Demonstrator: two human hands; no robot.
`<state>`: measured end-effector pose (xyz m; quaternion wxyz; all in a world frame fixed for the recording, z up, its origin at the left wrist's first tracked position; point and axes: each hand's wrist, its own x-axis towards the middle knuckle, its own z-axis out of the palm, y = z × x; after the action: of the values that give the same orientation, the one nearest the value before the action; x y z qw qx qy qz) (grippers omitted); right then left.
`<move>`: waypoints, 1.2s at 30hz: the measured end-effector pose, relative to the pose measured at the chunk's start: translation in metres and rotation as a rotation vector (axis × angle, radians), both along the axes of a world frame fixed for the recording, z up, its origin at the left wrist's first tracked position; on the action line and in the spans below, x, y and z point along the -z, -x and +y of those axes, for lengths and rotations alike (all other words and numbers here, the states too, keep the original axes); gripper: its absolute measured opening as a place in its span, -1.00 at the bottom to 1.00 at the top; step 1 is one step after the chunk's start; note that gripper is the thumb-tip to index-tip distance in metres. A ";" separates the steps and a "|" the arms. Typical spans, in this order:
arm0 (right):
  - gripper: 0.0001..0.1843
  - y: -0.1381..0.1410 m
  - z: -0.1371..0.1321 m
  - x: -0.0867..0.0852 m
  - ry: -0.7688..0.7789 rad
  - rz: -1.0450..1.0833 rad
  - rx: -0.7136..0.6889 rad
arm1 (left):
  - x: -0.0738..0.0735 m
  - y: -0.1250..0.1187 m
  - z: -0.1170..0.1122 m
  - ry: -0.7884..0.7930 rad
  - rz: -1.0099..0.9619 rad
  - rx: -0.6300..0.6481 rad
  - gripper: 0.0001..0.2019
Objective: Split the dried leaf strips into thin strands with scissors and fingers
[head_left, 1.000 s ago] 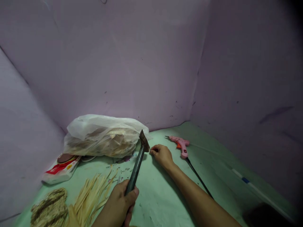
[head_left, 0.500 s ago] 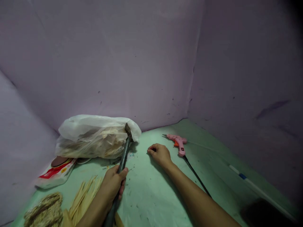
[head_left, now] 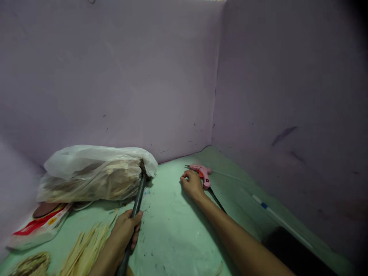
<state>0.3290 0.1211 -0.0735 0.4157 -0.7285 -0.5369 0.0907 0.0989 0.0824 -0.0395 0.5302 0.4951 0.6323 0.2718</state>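
My left hand (head_left: 124, 230) grips the dark metal handle of a hammer (head_left: 137, 201), whose rusty head rests against the clear plastic bag (head_left: 92, 172) of dried husks. Over on the green surface (head_left: 172, 230), my right hand (head_left: 191, 183) lies knuckles up with its fingers curled, pinching something too small to make out. It sits just left of a pink glue gun (head_left: 202, 174), touching or nearly touching it.
A bundle of pale strips (head_left: 83, 249) lies at lower left beside a woven coil (head_left: 30, 264). A red and white packet (head_left: 37, 226) sits under the bag. The glue gun's black cord (head_left: 217, 199) runs back along my right arm. Purple walls enclose the corner.
The hammer has swung down and left, from raised near my right hand to resting against the bag. My right hand has stayed put beside the glue gun; the view has shifted right.
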 end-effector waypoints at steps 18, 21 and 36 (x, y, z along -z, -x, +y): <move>-0.83 0.031 0.001 -0.007 0.124 0.096 -0.133 | -0.029 0.000 -0.023 -0.002 -0.072 0.171 -0.66; -0.82 0.032 0.001 -0.003 0.152 0.092 -0.082 | -0.035 -0.001 -0.035 0.006 -0.106 0.242 -0.64; -0.81 0.037 -0.002 -0.008 0.209 -0.016 -0.138 | -0.033 -0.010 -0.048 -0.015 -0.097 0.194 -0.62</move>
<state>0.2923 0.1187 -0.0654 0.3259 -0.7300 -0.5766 0.1685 0.1084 0.0339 -0.0061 0.5802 0.5444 0.5530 0.2473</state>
